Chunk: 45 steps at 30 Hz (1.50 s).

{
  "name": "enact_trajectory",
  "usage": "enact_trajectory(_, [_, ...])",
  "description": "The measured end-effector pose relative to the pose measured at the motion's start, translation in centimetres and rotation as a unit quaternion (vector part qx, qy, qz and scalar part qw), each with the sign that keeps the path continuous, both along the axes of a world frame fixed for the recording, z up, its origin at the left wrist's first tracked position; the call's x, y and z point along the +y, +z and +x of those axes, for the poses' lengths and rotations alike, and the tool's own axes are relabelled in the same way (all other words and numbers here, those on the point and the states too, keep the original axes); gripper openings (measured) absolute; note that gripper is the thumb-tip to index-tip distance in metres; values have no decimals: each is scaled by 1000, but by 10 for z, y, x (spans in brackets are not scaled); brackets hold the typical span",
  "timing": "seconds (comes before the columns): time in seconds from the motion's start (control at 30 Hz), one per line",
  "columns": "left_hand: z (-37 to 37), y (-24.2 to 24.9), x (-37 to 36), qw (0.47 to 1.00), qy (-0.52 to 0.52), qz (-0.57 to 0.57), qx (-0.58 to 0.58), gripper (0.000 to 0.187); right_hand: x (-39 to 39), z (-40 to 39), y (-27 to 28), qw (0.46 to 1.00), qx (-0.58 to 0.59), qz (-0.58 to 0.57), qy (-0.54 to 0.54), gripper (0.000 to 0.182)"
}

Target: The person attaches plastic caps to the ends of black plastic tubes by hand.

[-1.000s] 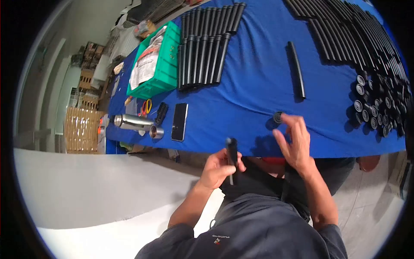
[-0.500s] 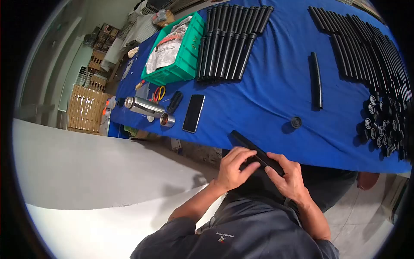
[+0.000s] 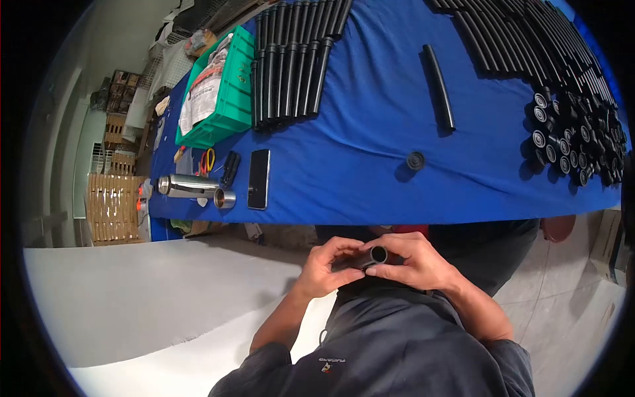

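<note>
A short black tube (image 3: pixel 378 255) is held between my two hands near my lap, its open round end facing up toward the camera. My left hand (image 3: pixel 331 266) wraps the tube from the left, fingers over thumb. From the right, my right hand (image 3: pixel 417 263) grips the same tube near its open end. Beyond the hands, a round black cap (image 3: pixel 415 161) sits on the blue cloth (image 3: pixel 344 178), and a single black tube (image 3: pixel 438 89) lies farther back.
Capped black tubes (image 3: pixel 288 79) lie beside a green crate (image 3: pixel 225 109) holding newspaper. A phone (image 3: pixel 258 178), steel flask (image 3: pixel 188 186), steel cup (image 3: pixel 225 198) and scissors (image 3: pixel 208 161) are at the left. More tubes (image 3: pixel 503 46) and black caps (image 3: pixel 565 142) fill the right.
Both hands have drawn the tube off the cloth toward my body and tilted its open end up to the camera. The view has shifted, so the table items appear farther left.
</note>
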<state>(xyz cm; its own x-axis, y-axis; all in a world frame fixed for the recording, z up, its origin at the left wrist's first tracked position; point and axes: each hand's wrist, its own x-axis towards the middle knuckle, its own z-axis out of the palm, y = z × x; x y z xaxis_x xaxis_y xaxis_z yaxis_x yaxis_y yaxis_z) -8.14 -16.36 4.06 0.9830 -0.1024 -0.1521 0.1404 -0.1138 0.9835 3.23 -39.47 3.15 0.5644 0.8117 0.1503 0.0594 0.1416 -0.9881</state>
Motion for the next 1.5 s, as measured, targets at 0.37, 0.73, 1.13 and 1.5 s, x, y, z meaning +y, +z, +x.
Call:
enact_trajectory(0.37, [-5,-6,12,1000,-9,-20,22,47,-19,45,23,982,-147,-91,-82,44])
enact_trajectory(0.73, [31,14,18,1000,4,-11,13,38,8,105,-24,869,-338,-300,-199,36])
enact_trajectory(1.13, [109,17,-10,950,-55,274,-138,43,-24,78,-46,920,369,122,-50,32])
enact_trajectory(1.5, [111,20,-12,907,-90,398,-108,41,-20,77,-58,949,288,97,-82,35])
